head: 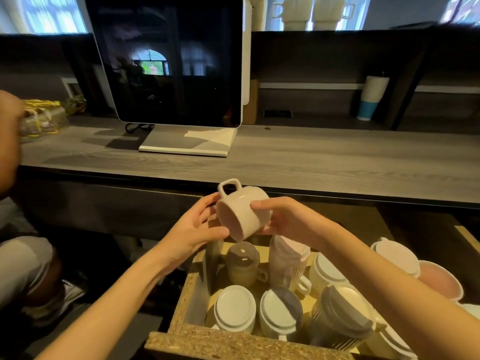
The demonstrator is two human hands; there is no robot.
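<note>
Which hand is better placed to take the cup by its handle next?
Probably the left hand: it holds the cup at the rim, just beside the handle, which sticks up on that side. The right hand grips the ribbed wall, farther from the handle.

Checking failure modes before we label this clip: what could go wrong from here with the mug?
1. The ribbed mug is tilted, pinched between the left hand and the right hand. A slipped grip would likely drop it onto the upturned mugs in the drawer below.
2. Its handle appears close to the counter edge, so lifting could knock it.
3. The drawer looks packed, so setting the mug in may chip a neighbour.
</note>
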